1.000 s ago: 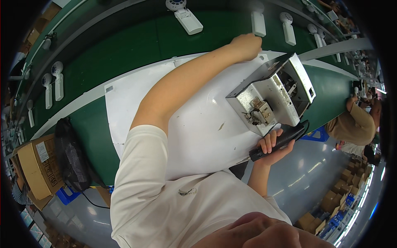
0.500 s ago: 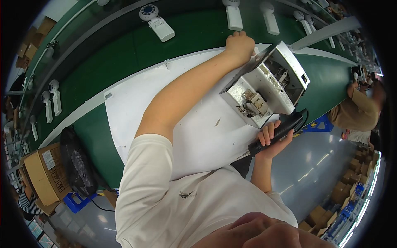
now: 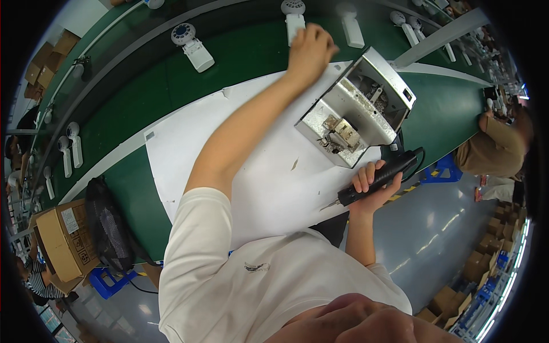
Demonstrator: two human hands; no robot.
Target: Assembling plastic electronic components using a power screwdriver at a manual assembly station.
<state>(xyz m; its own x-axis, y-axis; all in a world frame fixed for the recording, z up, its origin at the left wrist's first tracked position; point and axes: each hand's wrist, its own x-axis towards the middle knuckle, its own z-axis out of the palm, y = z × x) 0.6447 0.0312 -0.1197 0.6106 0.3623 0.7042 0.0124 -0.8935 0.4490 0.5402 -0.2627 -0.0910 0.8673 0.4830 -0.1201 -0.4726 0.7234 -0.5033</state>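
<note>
My left hand [image 3: 310,54] reaches to the far side of the bench and overlaps the lower end of a white handheld fan [image 3: 295,24] lying on the green belt. Its fingers are bent and slightly smeared, so whether they grip the fan is unclear. Low on the right, my right hand [image 3: 372,186] is closed around a black electric screwdriver [image 3: 384,176], the thin bit directed left above a white sheet [image 3: 257,188]. Between the hands stands an open silver metal machine [image 3: 366,117] with a small mechanism on its front ledge.
More white fans, one with a dark round grille [image 3: 197,54], lie along the belt [image 3: 246,51]. A black mesh bag [image 3: 108,223] and a cardboard box [image 3: 63,243] are at the left. Another person [image 3: 492,151] sits at the right near a blue stool [image 3: 443,170].
My left hand has moved farther out and left, from short of the fan to overlapping it. The whole view has shifted slightly; my right hand still holds the screwdriver.
</note>
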